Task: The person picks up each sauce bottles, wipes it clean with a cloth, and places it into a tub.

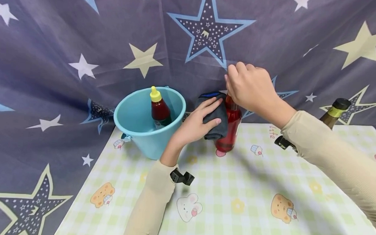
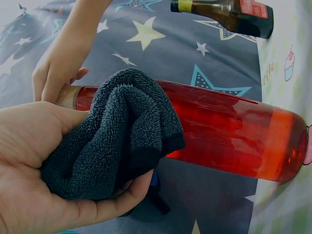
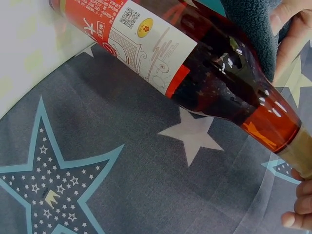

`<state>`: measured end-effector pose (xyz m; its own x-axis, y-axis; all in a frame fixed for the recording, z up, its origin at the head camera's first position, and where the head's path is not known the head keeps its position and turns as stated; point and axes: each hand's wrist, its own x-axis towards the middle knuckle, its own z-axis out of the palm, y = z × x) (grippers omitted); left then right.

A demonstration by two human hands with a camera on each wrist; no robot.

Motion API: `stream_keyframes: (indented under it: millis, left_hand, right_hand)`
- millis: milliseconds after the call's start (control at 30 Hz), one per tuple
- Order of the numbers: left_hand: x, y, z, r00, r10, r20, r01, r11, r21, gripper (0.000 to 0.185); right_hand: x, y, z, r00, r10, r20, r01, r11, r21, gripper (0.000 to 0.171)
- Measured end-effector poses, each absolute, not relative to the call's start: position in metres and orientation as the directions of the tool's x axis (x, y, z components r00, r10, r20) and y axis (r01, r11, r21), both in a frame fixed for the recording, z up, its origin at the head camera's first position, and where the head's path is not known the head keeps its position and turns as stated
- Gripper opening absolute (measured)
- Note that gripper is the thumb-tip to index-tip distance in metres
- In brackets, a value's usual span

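Observation:
A glass bottle of red liquid (image 1: 232,129) stands almost upright on the table, with a red and white label (image 3: 141,46) showing in the right wrist view. My right hand (image 1: 251,87) grips its top around the pale cap (image 2: 68,97). From the left, my left hand (image 1: 195,126) holds a folded dark grey towel (image 2: 117,131) against the bottle's shoulder. Thumb and fingers bend around the towel, whose pile shows clearly in the left wrist view. Part of the neck is hidden behind the right hand in the head view.
Left of the bottle is a light blue bucket (image 1: 137,138) holding a dark red squeeze bottle (image 1: 160,111) with a yellow cap. A black-capped bottle (image 1: 337,107) stands at the back right, partly behind my right sleeve. A star-patterned curtain (image 1: 177,75) hangs behind the checked tablecloth (image 1: 222,208).

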<state>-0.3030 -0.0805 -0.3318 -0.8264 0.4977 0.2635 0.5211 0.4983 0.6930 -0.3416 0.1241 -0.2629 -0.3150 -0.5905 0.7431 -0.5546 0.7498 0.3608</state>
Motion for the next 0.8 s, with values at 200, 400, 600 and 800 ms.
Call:
stream_keyframes:
  millis: [200, 400, 600, 800]
  left_hand:
    - [-0.3049, -0.0819, -0.3331, -0.821, 0.502, 0.272, 0.527, 0.479, 0.702, 0.061]
    - [-0.3066, -0.0832, -0.3337, -0.808, 0.525, 0.269, 0.537, 0.467, 0.702, 0.063]
    - [-0.3088, -0.0844, -0.3344, -0.782, 0.57, 0.25, 0.559, 0.464, 0.687, 0.064]
    - [-0.3113, -0.0858, -0.336, -0.771, 0.601, 0.21, 0.554, 0.471, 0.687, 0.066]
  right_hand:
    - [-0.3415, 0.1239, -0.2622, -0.318, -0.592, 0.74, -0.556, 0.749, 0.361, 0.034]
    - [-0.3424, 0.1239, -0.2617, -0.325, -0.591, 0.739, -0.556, 0.751, 0.356, 0.035]
    - [-0.3432, 0.1244, -0.2623, -0.328, -0.589, 0.739, -0.56, 0.751, 0.351, 0.035]
    - [-0.3432, 0.1254, -0.2633, -0.326, -0.592, 0.737, -0.562, 0.748, 0.353, 0.034]
